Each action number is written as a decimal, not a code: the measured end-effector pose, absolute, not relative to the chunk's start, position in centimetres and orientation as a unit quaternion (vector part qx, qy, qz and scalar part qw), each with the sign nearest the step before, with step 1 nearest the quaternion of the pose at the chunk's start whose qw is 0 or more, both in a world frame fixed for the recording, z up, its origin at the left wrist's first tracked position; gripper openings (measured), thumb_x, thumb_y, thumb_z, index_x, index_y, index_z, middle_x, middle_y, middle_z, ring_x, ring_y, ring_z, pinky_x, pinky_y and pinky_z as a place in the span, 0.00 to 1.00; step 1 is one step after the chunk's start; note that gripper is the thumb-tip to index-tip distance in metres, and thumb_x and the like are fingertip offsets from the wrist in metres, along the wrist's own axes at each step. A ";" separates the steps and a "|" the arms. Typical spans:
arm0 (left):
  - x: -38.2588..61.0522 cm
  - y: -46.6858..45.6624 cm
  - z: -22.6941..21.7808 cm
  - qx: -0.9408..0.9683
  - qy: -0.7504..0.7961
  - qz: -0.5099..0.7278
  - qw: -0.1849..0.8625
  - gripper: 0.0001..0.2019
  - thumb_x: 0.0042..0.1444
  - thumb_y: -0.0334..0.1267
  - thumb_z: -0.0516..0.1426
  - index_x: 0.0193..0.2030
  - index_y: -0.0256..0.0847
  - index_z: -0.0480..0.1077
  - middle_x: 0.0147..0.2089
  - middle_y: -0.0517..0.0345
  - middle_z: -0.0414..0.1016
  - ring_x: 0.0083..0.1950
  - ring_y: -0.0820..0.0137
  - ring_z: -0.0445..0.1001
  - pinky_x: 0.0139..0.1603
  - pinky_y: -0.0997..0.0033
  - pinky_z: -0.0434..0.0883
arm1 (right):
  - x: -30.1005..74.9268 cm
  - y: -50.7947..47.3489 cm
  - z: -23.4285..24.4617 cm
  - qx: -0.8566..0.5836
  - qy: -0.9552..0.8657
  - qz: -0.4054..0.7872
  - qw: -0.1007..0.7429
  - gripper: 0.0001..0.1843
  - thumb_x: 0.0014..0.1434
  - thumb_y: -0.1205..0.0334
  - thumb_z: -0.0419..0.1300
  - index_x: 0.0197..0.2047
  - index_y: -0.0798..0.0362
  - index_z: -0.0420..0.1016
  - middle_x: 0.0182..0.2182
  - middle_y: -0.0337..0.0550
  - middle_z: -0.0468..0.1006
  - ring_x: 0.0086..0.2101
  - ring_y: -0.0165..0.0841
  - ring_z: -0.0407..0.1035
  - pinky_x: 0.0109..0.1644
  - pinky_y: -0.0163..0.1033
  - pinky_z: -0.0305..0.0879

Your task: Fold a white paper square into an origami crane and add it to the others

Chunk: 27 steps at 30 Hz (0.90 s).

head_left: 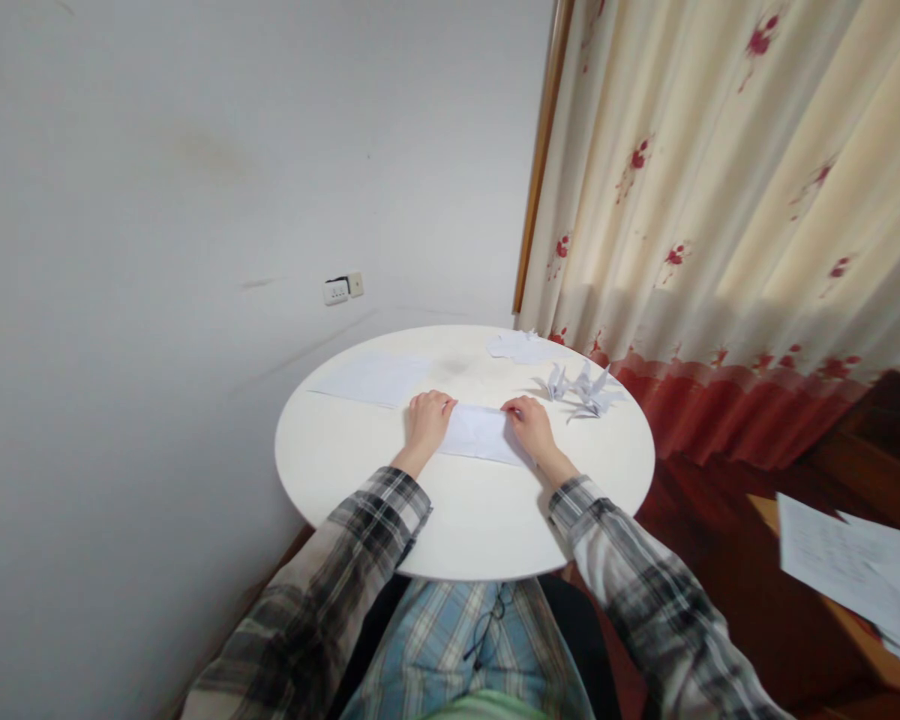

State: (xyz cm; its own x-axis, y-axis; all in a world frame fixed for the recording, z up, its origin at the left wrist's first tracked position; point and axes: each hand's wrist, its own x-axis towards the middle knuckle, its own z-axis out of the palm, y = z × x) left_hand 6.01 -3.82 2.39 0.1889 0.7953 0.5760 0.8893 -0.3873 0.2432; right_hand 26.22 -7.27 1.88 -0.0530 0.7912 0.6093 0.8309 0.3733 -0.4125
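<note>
A folded white sheet of paper [476,432] lies on the round white table in front of me, wider than it is deep. My left hand [428,420] pinches its far left corner between thumb and fingers. At the far right corner, my right hand [529,424] grips the paper in the same way, fingers curled. The far edge of the sheet runs straight between both hands. Several folded paper cranes [586,388] stand to the right, beyond my right hand. Flat white paper [375,378] rests on the table past my left hand.
The round table [345,470] stands close to the wall with a socket [336,291]. More white paper [521,346] lies at its far edge. A patterned curtain [720,250] hangs at the right. Written sheets [847,560] lie on a wooden surface at the lower right.
</note>
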 end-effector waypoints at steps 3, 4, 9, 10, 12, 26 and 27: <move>6.0 -3.8 2.4 -0.764 -0.553 -0.325 0.070 0.13 0.58 0.41 0.48 0.35 0.41 0.72 0.39 0.53 0.74 0.43 0.64 0.67 0.47 0.62 0.60 | 26.2 -7.3 1.9 -0.559 -0.723 -0.019 0.405 0.13 0.51 0.74 0.50 0.32 0.53 0.75 0.32 0.43 0.75 0.38 0.33 0.65 0.44 0.37 0.57; 6.0 -3.9 2.5 -0.764 -0.553 -0.324 0.069 0.13 0.58 0.41 0.48 0.35 0.41 0.72 0.39 0.53 0.74 0.44 0.64 0.67 0.47 0.62 0.60 | 26.2 -7.3 2.0 -0.560 -0.723 -0.017 0.404 0.13 0.51 0.74 0.50 0.33 0.53 0.75 0.32 0.43 0.75 0.38 0.33 0.65 0.45 0.37 0.57; 6.1 -4.1 2.7 -0.765 -0.554 -0.323 0.058 0.11 0.58 0.39 0.49 0.34 0.41 0.71 0.40 0.53 0.73 0.45 0.63 0.66 0.48 0.61 0.60 | 26.2 -7.3 1.9 -0.567 -0.723 -0.015 0.393 0.14 0.52 0.73 0.51 0.35 0.53 0.75 0.33 0.44 0.75 0.39 0.33 0.66 0.46 0.37 0.58; 6.1 -4.2 2.8 -0.765 -0.552 -0.327 0.057 0.11 0.58 0.39 0.49 0.35 0.41 0.71 0.40 0.53 0.73 0.46 0.63 0.66 0.49 0.61 0.60 | 26.2 -7.3 1.9 -0.567 -0.725 -0.014 0.391 0.14 0.52 0.73 0.51 0.36 0.53 0.75 0.34 0.44 0.76 0.39 0.33 0.66 0.46 0.37 0.58; 6.2 -4.4 3.1 -0.763 -0.542 -0.347 0.056 0.10 0.57 0.37 0.49 0.39 0.41 0.70 0.43 0.52 0.72 0.48 0.63 0.65 0.52 0.61 0.59 | 26.3 -7.2 1.8 -0.567 -0.727 -0.013 0.388 0.14 0.52 0.73 0.51 0.36 0.54 0.75 0.34 0.44 0.76 0.39 0.33 0.66 0.46 0.37 0.58; 7.4 -4.5 1.0 -0.909 -0.367 -0.184 -0.066 0.20 0.58 0.44 0.47 0.55 0.39 0.63 0.60 0.51 0.61 0.62 0.68 0.57 0.61 0.67 0.53 | 27.0 -6.7 0.3 -0.643 -0.632 -0.020 0.431 0.13 0.48 0.69 0.53 0.39 0.54 0.70 0.34 0.44 0.72 0.33 0.32 0.66 0.40 0.36 0.60; 7.4 -4.4 1.0 -0.906 -0.378 -0.181 -0.065 0.21 0.58 0.45 0.47 0.55 0.39 0.63 0.61 0.51 0.59 0.62 0.68 0.56 0.61 0.67 0.52 | 27.1 -6.6 0.1 -0.645 -0.620 -0.023 0.445 0.13 0.47 0.68 0.54 0.39 0.55 0.70 0.34 0.44 0.71 0.33 0.32 0.65 0.40 0.37 0.61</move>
State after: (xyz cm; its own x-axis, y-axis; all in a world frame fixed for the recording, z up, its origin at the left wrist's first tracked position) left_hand 7.36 -4.36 0.95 0.6496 0.7077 0.2778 0.6605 -0.7063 0.2546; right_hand 27.08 -6.56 0.07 0.2296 0.7803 0.5818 0.8211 0.1656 -0.5462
